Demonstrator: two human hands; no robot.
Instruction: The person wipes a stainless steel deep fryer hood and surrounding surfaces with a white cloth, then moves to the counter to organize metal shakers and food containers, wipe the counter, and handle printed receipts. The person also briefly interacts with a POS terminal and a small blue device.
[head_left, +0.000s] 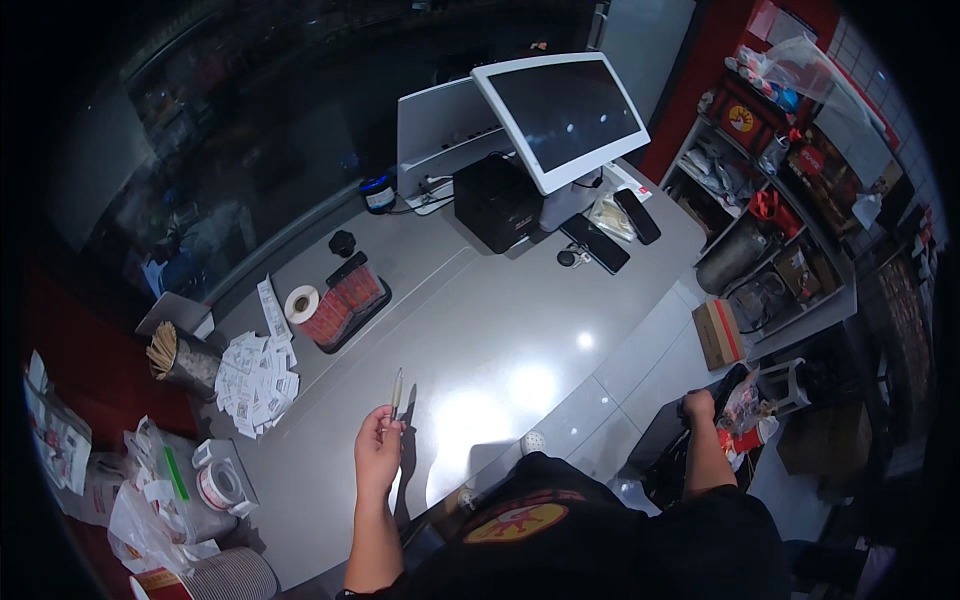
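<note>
My left hand (381, 450) is raised above the grey counter (540, 300), pinching a pen (397, 390) by its lower end between thumb and fingers. The pen's tip points away from me, and its shadow falls on the counter to the right. Off the counter's right side, my right hand (699, 405) is closed on the edge of a dark waste bin (658, 442). The bin is filled with a clear plastic bag, a red and white paper cup and other litter. What exactly the right fingers grip is partly hidden.
A white-framed touchscreen (570, 120), a black printer (495, 206), phones (596, 244) and keys (579, 258) stand at the back. To the left are a label roll (302, 304), paper slips (256, 382), a chopstick holder (196, 364) and stacked paper cups (232, 576). A cardboard box (718, 334) sits beside shelves.
</note>
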